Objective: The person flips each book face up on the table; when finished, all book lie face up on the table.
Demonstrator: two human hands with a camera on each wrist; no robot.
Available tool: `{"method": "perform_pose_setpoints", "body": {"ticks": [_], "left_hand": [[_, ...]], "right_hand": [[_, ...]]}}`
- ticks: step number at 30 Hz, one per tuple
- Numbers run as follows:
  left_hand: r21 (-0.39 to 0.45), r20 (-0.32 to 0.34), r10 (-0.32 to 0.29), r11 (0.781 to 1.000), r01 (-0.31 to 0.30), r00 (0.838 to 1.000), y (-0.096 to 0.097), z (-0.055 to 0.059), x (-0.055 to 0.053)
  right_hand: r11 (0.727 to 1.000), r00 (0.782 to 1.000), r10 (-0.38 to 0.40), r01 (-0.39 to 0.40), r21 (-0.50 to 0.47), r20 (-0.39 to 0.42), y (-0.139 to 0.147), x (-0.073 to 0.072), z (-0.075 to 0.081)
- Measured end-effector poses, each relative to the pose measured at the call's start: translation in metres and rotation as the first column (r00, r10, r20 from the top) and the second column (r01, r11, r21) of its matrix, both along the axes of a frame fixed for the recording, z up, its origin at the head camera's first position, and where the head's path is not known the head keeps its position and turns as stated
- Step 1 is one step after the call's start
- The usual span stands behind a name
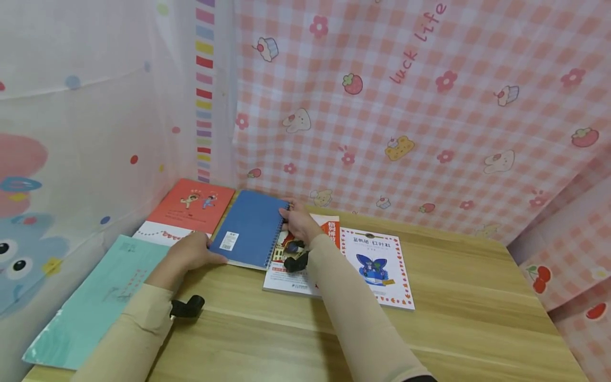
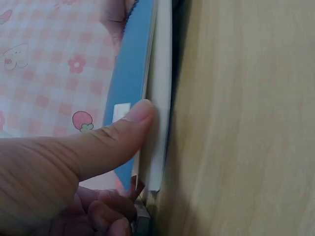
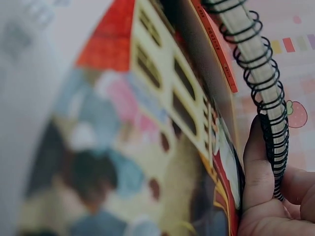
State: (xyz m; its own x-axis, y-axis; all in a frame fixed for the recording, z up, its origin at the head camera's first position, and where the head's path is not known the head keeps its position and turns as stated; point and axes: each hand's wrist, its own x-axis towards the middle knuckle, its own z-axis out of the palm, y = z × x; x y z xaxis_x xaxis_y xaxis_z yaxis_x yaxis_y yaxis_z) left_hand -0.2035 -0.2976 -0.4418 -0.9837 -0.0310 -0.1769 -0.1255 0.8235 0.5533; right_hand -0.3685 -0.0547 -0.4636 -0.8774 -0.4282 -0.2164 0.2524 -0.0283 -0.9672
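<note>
A blue spiral notebook with a white label lies between both hands, its black coil on the right. My left hand pinches its near left corner; in the left wrist view the thumb presses along the notebook's edge, with the other fingers curled lower down, partly hidden. At the far end of the coil, my right hand grips the notebook between thumb and fingers. The coil side overlaps a colourful illustrated book, which the right forearm partly covers.
A red-and-white book lies at the back left, partly under a teal book. To the right is a white book with a blue butterfly. A checked curtain hangs behind the wooden table.
</note>
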Motion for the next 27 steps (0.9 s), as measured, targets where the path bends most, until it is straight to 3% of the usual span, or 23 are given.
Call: {"method": "perform_pose_setpoints", "body": {"ticks": [10, 18, 24, 27], "left_hand": [[0.093, 0.055, -0.028, 0.995, 0.023, 0.998, 0.0002, 0.0005, -0.0034], [0.112, 0.091, -0.053, 0.993, 0.043, 0.994, -0.0020, 0.0056, 0.0017], [0.091, 0.062, -0.057, 0.995, 0.052, 0.996, -0.0047, 0.0022, 0.0000], [0.135, 0.053, -0.069, 0.989, 0.062, 0.996, -0.0073, -0.0023, -0.0026]], "right_hand": [[1.000, 1.000, 0.009, -0.009, -0.012, -0.009, 0.0046, 0.0008, 0.0006], [0.999, 1.000, -0.012, 0.012, -0.042, 0.001, 0.0036, -0.0008, -0.0013], [0.999, 1.000, -0.009, 0.009, -0.052, -0.007, 0.0050, 0.0003, -0.0010], [0.999, 1.000, 0.000, -0.001, -0.049, -0.014, 0.0052, 0.0009, -0.0003]]}}
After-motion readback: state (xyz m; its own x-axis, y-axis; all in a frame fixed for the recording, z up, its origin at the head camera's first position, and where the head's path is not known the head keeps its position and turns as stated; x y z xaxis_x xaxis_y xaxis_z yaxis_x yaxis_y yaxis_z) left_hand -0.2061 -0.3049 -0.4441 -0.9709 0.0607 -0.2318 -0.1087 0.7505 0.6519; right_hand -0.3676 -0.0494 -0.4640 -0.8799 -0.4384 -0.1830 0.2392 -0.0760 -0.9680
